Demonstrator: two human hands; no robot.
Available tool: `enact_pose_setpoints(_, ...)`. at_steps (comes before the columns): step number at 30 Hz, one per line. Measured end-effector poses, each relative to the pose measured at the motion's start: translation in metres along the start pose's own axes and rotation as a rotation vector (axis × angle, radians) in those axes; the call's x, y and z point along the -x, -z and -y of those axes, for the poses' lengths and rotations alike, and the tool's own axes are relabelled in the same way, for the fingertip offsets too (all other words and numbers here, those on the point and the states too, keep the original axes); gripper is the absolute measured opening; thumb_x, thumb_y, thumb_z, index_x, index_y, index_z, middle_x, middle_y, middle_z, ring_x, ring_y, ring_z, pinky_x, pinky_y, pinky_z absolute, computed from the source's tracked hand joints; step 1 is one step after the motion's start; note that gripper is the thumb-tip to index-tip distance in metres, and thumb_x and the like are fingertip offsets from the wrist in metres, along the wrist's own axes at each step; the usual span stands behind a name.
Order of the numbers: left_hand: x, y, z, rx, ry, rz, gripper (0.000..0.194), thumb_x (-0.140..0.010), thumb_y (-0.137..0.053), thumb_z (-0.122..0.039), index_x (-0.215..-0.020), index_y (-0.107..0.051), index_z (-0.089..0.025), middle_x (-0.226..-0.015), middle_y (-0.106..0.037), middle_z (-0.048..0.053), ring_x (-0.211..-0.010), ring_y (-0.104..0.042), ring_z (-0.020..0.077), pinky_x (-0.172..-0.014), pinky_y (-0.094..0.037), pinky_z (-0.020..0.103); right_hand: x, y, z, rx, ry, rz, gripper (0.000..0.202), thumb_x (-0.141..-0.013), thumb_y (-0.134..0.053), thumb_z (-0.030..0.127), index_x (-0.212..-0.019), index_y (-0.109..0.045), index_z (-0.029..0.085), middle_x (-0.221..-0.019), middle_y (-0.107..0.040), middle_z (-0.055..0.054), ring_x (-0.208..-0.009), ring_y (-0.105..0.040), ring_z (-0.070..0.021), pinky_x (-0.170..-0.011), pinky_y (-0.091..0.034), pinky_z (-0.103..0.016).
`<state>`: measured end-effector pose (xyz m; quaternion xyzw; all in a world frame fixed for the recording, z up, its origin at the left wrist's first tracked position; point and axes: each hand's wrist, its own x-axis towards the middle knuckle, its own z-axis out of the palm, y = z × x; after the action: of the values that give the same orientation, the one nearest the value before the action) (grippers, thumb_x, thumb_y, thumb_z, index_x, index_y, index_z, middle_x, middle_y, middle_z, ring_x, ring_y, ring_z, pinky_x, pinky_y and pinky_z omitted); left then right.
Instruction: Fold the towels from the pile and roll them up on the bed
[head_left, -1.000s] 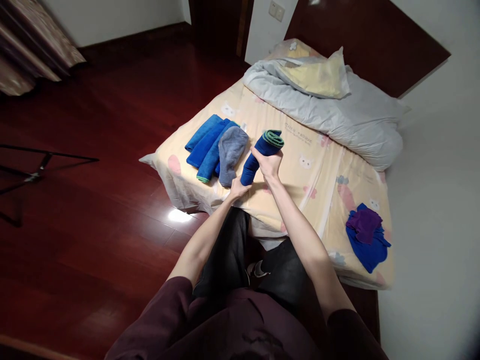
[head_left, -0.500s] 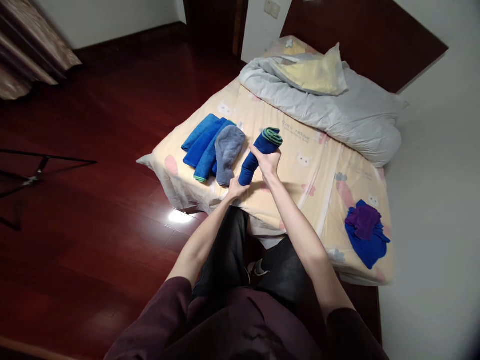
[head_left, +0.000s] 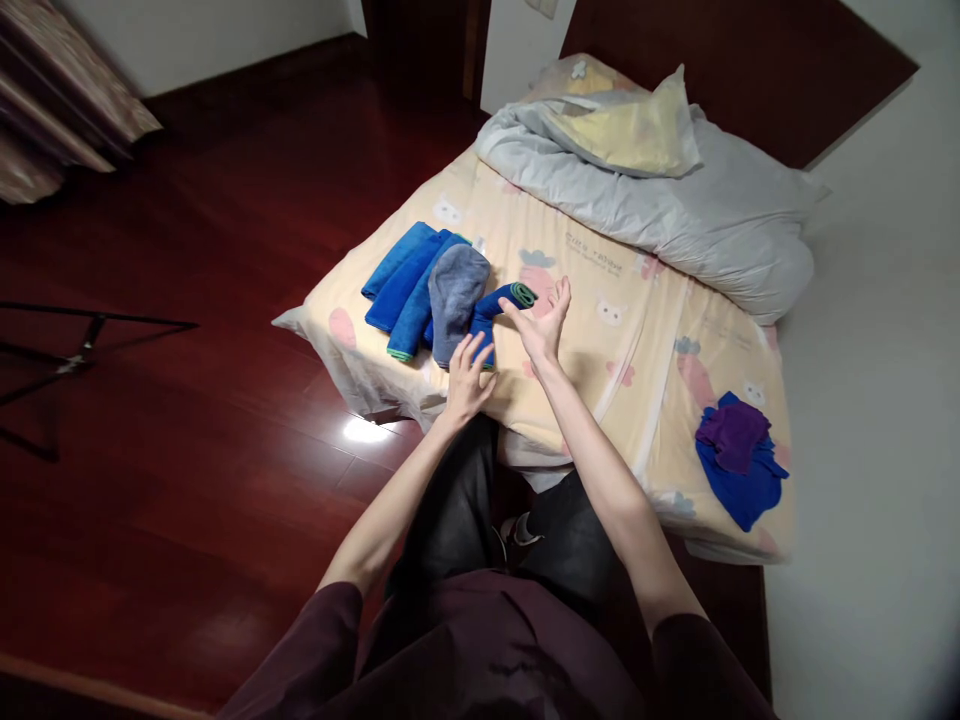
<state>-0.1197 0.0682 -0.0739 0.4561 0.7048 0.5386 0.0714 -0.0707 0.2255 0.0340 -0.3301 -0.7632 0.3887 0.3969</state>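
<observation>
A dark blue rolled towel with green edging lies on the bed, right beside a grey rolled towel. My right hand is open at its right side, thumb close to the coiled end; whether it touches cannot be told. My left hand is open at its near end, fingers spread over the lower parts of the blue and grey rolls. To the left of the grey one, several blue rolled towels lie side by side, one with a green edge.
On the bed's right corner sits a purple cloth on a crumpled blue cloth. A grey quilt and a yellow pillow lie towards the headboard. A black metal stand is on the floor at left.
The dark blue rolled towel has gone down and left from between my hands onto the bed beside the grey roll. Both hands have let go and opened.
</observation>
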Motion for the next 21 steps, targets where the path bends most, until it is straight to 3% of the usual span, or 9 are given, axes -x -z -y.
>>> enact_pose_setpoints(4,-0.003,-0.007,0.009,-0.018,-0.025,0.26,0.038,-0.082,-0.068,-0.027,-0.119,-0.072,-0.023,-0.152,-0.058,0.014,-0.155,-0.036,0.0372,-0.132,-0.018,0.059,0.016,0.008,-0.015,-0.07,-0.111,-0.046,0.117,-0.071,-0.087,0.063,-0.163,-0.027,0.023,-0.169,-0.029,-0.021,-0.152,-0.042,-0.0326,-0.124,-0.039,-0.052)
enact_pose_setpoints(7,-0.01,-0.015,0.015,-0.104,-0.043,0.318,0.031,-0.08,-0.066,-0.025,-0.109,-0.075,-0.021,-0.136,-0.066,0.018,-0.146,-0.045,0.0393,-0.13,-0.021,0.06,0.035,0.028,-0.026,-0.141,-0.184,0.038,0.102,-0.073,-0.086,0.059,-0.157,-0.038,0.026,-0.166,-0.038,-0.019,-0.142,-0.053,-0.031,-0.119,-0.045,-0.051)
enact_pose_setpoints(10,-0.019,-0.017,0.013,-0.323,-0.077,0.377,0.024,-0.085,-0.061,-0.023,-0.104,-0.075,-0.019,-0.117,-0.071,0.021,-0.129,-0.056,0.039,-0.123,-0.029,0.06,0.071,0.062,-0.049,-0.225,-0.275,0.129,0.084,-0.075,-0.084,0.059,-0.145,-0.052,0.025,-0.157,-0.052,-0.018,-0.133,-0.062,-0.029,-0.11,-0.053,-0.047)
enact_pose_setpoints(13,-0.031,-0.014,0.003,-0.607,-0.111,0.498,0.028,-0.093,-0.05,-0.021,-0.103,-0.074,-0.013,-0.108,-0.071,0.024,-0.116,-0.059,0.039,-0.111,-0.037,0.06,0.122,0.109,-0.083,-0.282,-0.376,0.116,0.065,-0.077,-0.083,0.058,-0.128,-0.063,0.023,-0.142,-0.065,-0.016,-0.121,-0.069,-0.026,-0.105,-0.056,-0.043)
enact_pose_setpoints(16,-0.048,-0.015,-0.009,-0.798,-0.173,0.626,0.034,-0.097,-0.043,-0.021,-0.106,-0.072,-0.007,-0.11,-0.07,0.027,-0.113,-0.059,0.04,-0.1,-0.042,0.057,0.179,0.168,-0.116,-0.263,-0.514,-0.018,0.053,-0.074,-0.084,0.056,-0.11,-0.069,0.021,-0.119,-0.077,-0.014,-0.109,-0.074,-0.0253,-0.102,-0.057,-0.042)
enact_pose_setpoints(19,-0.073,-0.026,-0.012,-0.821,-0.265,0.689,0.033,-0.096,-0.044,-0.025,-0.107,-0.068,-0.006,-0.112,-0.069,0.026,-0.117,-0.059,0.0394,-0.099,-0.044,0.055,0.227,0.234,-0.141,-0.21,-0.639,-0.209,0.047,-0.075,-0.082,0.056,-0.103,-0.071,0.019,-0.108,-0.079,-0.012,-0.1,-0.075,-0.0244,-0.094,-0.059,-0.04)
enact_pose_setpoints(21,-0.096,-0.044,-0.004,-0.723,-0.378,0.693,0.034,-0.098,-0.041,-0.029,-0.108,-0.065,-0.006,-0.117,-0.067,0.022,-0.126,-0.055,0.0372,-0.106,-0.042,0.056,0.25,0.279,-0.155,-0.156,-0.683,-0.348,0.045,-0.076,-0.08,0.056,-0.101,-0.072,0.019,-0.105,-0.08,-0.011,-0.094,-0.075,-0.0234,-0.089,-0.059,-0.037)
